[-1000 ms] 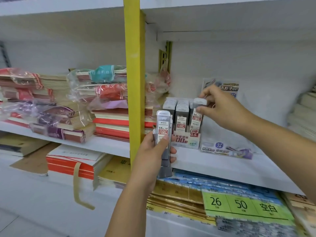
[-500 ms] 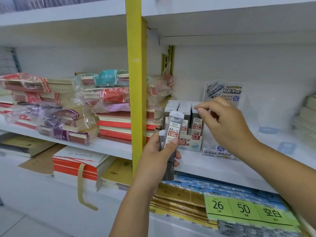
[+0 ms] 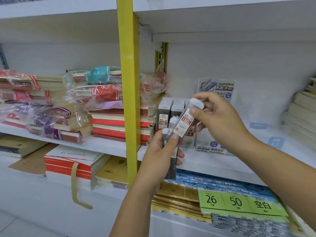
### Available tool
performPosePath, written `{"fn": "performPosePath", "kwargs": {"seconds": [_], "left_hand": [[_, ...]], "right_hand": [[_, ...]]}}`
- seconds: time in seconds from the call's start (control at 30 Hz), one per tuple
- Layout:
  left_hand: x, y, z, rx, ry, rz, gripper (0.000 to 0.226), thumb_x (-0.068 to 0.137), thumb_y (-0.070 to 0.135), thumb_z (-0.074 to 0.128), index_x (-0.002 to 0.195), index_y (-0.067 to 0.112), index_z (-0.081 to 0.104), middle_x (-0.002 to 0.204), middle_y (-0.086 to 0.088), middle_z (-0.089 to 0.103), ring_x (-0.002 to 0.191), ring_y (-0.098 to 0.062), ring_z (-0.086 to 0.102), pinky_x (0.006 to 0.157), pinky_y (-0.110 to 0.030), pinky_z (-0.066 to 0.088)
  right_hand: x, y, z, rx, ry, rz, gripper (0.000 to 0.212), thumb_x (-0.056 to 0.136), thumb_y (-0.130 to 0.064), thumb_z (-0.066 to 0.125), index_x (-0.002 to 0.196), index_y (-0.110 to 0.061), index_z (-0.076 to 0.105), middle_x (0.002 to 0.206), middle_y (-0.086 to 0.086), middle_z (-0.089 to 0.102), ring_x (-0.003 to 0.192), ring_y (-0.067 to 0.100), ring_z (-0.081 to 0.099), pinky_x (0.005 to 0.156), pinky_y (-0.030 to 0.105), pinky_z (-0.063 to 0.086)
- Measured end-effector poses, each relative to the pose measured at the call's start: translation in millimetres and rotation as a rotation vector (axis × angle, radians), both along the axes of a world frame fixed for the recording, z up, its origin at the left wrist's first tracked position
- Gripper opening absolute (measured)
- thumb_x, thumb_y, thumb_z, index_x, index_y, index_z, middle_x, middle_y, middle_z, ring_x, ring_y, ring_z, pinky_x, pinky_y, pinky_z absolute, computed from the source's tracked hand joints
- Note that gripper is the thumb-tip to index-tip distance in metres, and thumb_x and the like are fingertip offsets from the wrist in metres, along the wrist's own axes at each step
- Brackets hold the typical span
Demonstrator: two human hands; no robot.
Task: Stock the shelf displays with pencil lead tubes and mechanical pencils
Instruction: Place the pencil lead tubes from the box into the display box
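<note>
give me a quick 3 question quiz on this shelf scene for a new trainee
1. True or false: the right hand is empty.
2. The display box stands on which side of the yellow post? A) left B) right C) on the shelf below
3. What does the left hand grip?
Key: 1. False, it pinches a tube. 2. B. 3. A bundle of tubes.

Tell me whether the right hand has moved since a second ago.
Yes. The right hand has left the right column of the display box and come toward the left hand, pinching a lead tube.
</note>
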State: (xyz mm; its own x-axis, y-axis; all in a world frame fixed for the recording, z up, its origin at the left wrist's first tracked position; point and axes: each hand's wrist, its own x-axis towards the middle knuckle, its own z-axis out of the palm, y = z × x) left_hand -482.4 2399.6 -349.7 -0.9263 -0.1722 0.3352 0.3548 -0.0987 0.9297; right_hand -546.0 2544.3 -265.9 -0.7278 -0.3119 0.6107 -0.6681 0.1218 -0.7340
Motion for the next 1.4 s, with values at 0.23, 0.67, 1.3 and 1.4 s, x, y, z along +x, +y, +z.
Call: {"fn": "performPosePath", "kwargs": {"seconds": [0.23, 0.67, 1.3, 1.4], "left_hand": [[-1, -7, 0, 0.041, -0.049, 0.065, 0.026, 0.104, 0.021, 0.047, 0.107, 0.041, 0.063, 0.091, 0.003, 0.075, 0.068, -0.008, 0.067, 0.063, -0.023, 0.057], [3, -13, 0, 0.018, -0.039, 0.091, 0.023, 0.104, 0.025, 0.049, 0.109, 0.041, 0.064, 0.1, 0.008, 0.076, 0.074, -0.008, 0.069, 0.067, -0.023, 0.057], [7, -6, 4, -0.011, 0.006, -0.012, 0.022, 0.104, 0.025, 0.05, 0.116, 0.039, 0.062, 0.107, 0.006, 0.076, 0.085, -0.013, 0.074, 0.069, -0.023, 0.057], [8, -2, 5, -0.007, 0.019, -0.035, 0.023, 0.103, 0.025, 0.051, 0.114, 0.04, 0.065, 0.109, 0.004, 0.075, 0.085, -0.015, 0.074, 0.069, -0.024, 0.058]], "right_hand": [[-14, 15, 25, -0.083, 0.313, -0.133, 0.029, 0.091, -0.019, 0.056, 0.1, -0.045, 0.053, 0.089, -0.021, 0.063, 0.083, 0.011, 0.066, 0.065, 0.031, 0.054], [-33, 4, 2, 0.466, 0.316, -0.264, 0.027, 0.089, -0.024, 0.066, 0.107, -0.033, 0.047, 0.095, -0.011, 0.061, 0.081, 0.001, 0.055, 0.066, 0.018, 0.04], [0, 2, -19, 0.322, 0.397, -0.287, 0.027, 0.093, -0.03, 0.054, 0.12, -0.027, 0.061, 0.108, -0.014, 0.053, 0.096, 0.0, 0.046, 0.08, 0.012, 0.033], [8, -3, -22, 0.279, 0.279, -0.192, 0.033, 0.091, -0.036, 0.056, 0.124, -0.034, 0.057, 0.107, -0.019, 0.051, 0.096, 0.001, 0.05, 0.077, 0.014, 0.038]]}}
